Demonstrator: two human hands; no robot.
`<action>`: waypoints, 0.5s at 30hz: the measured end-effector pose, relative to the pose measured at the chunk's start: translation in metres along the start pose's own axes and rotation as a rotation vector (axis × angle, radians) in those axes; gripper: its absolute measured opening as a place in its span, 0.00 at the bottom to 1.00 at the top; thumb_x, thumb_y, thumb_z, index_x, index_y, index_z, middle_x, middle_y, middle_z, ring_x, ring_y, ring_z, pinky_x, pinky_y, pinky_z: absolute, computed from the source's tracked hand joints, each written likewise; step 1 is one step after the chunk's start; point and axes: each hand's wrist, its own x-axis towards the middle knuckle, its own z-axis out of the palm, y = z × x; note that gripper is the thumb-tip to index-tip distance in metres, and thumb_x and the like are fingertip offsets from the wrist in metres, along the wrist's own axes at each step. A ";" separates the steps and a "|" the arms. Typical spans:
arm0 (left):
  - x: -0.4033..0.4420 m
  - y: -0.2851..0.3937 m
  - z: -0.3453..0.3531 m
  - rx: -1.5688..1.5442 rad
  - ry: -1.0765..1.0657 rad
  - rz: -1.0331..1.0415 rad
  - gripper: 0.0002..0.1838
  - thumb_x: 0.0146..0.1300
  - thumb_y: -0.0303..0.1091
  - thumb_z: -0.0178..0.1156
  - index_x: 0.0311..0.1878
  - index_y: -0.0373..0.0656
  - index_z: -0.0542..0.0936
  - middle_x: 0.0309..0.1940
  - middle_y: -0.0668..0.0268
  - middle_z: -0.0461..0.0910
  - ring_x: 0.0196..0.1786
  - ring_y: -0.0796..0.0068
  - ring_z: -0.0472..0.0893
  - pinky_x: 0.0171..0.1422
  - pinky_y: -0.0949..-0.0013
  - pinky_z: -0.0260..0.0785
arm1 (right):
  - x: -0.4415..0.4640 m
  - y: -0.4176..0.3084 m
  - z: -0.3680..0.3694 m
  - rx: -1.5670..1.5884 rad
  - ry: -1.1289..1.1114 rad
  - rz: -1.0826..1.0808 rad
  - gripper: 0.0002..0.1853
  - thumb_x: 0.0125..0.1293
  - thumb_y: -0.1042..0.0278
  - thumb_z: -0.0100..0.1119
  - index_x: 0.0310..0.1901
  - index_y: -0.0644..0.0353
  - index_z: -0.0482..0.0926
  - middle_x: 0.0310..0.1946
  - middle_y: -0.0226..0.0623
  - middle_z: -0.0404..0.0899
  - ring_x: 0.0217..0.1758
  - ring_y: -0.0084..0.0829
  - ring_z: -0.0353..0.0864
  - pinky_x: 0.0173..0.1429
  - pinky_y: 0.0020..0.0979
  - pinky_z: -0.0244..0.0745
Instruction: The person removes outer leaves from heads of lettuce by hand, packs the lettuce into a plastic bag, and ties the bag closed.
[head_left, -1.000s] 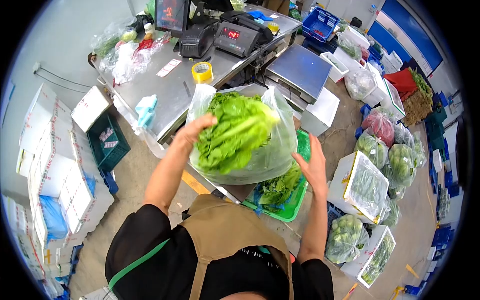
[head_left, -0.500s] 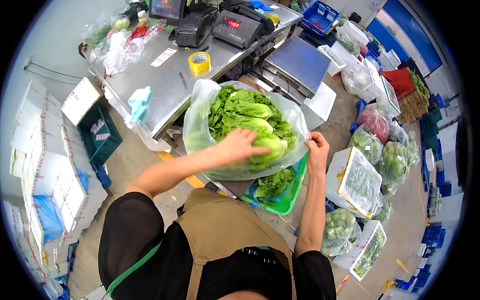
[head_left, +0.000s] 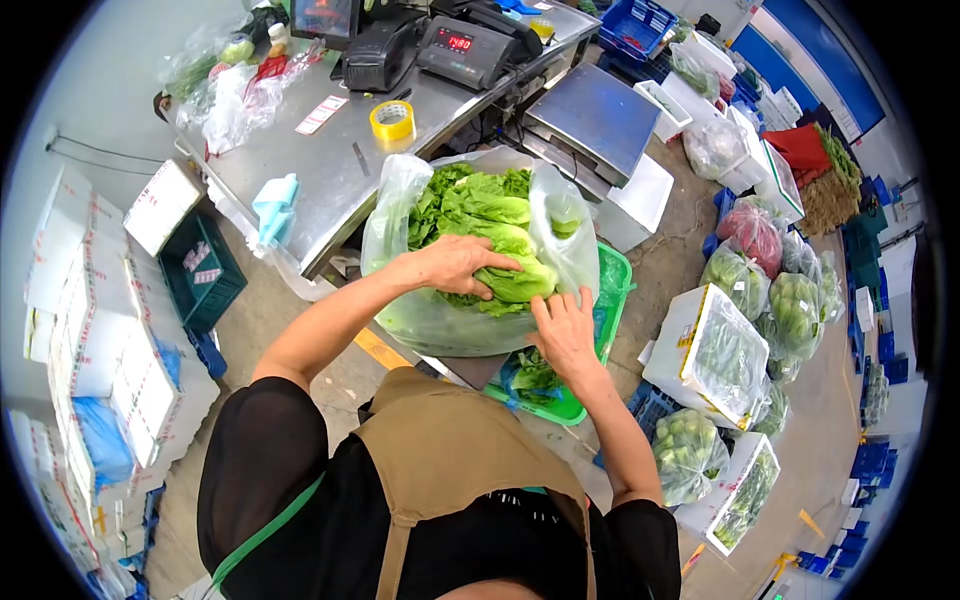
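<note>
Leafy green lettuce (head_left: 490,215) fills the opening of a large clear plastic bag (head_left: 400,325) in front of me. My left hand (head_left: 462,268) lies on the lettuce with its fingers apart. Low on the right side of the lettuce, my right hand (head_left: 565,335) touches the leaves and the bag's near edge, its fingers spread. Behind the bag's right part, a green crate (head_left: 575,408) holds more leaves, partly hidden by the bag.
A metal table (head_left: 330,175) bears yellow tape (head_left: 392,120) and a lit display (head_left: 455,40). A flat scale (head_left: 595,120) stands beyond the bag. White foam boxes (head_left: 690,360) and bagged vegetables (head_left: 797,305) are at right, stacked white boxes (head_left: 100,330) at left.
The lifted lettuce has come down into the bag. My left hand has settled on it. My right hand has left the bag's right rim and moved in to the lettuce.
</note>
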 end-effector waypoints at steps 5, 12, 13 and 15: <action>-0.003 0.004 0.003 0.177 0.030 -0.003 0.35 0.50 0.42 0.70 0.64 0.73 0.70 0.43 0.60 0.74 0.50 0.57 0.76 0.51 0.56 0.69 | -0.024 0.009 0.002 0.009 -0.051 -0.237 0.06 0.41 0.75 0.61 0.25 0.56 0.77 0.21 0.31 0.69 0.37 0.34 0.72 0.66 0.61 0.55; -0.038 0.023 0.075 0.623 0.143 0.239 0.28 0.59 0.37 0.56 0.63 0.76 0.70 0.49 0.59 0.69 0.51 0.63 0.71 0.50 0.59 0.64 | -0.015 0.018 -0.012 0.172 -0.014 -0.345 0.09 0.36 0.76 0.62 0.24 0.55 0.76 0.21 0.29 0.66 0.36 0.32 0.71 0.66 0.61 0.55; -0.038 0.023 0.079 0.594 0.143 0.246 0.28 0.59 0.36 0.55 0.63 0.76 0.70 0.49 0.59 0.69 0.52 0.63 0.70 0.50 0.59 0.63 | -0.012 0.017 -0.011 0.169 -0.001 -0.358 0.09 0.36 0.76 0.62 0.24 0.55 0.76 0.21 0.29 0.66 0.36 0.32 0.71 0.66 0.61 0.55; -0.036 0.023 0.078 0.542 0.149 0.253 0.28 0.60 0.35 0.53 0.63 0.75 0.70 0.50 0.60 0.68 0.52 0.64 0.69 0.50 0.60 0.62 | -0.005 0.019 -0.005 0.152 -0.019 -0.318 0.09 0.37 0.75 0.62 0.24 0.55 0.77 0.21 0.30 0.67 0.36 0.32 0.72 0.66 0.61 0.55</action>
